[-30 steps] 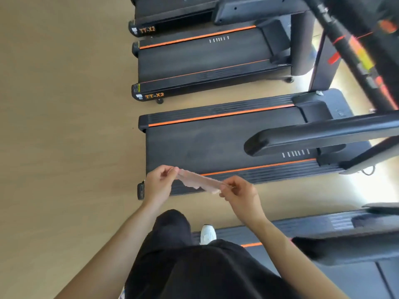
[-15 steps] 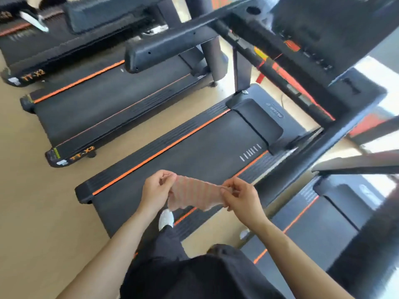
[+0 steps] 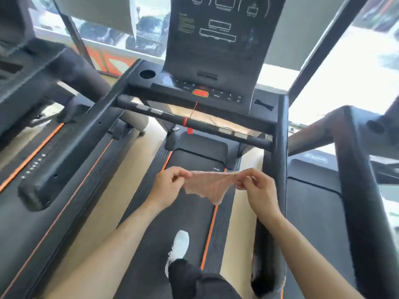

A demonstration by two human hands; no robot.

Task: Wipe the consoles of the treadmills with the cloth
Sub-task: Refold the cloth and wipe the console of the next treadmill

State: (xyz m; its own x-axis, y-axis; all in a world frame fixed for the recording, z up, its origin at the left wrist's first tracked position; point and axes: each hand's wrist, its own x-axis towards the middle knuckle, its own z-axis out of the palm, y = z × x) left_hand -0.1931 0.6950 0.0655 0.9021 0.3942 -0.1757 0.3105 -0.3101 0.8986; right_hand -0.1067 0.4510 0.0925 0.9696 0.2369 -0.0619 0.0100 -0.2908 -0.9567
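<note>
Console (image 3: 216,50) now straight ahead, both hands (image 3: 169,184) (image 3: 257,186) pinching the cloth (image 3: 208,186) taut between them

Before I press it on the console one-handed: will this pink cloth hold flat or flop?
Likely floppy: the cloth sags between the left hand and right hand. Probably light, since fingertip pinches carry it. Released by one grip, it would probably droop and bunch.
</note>
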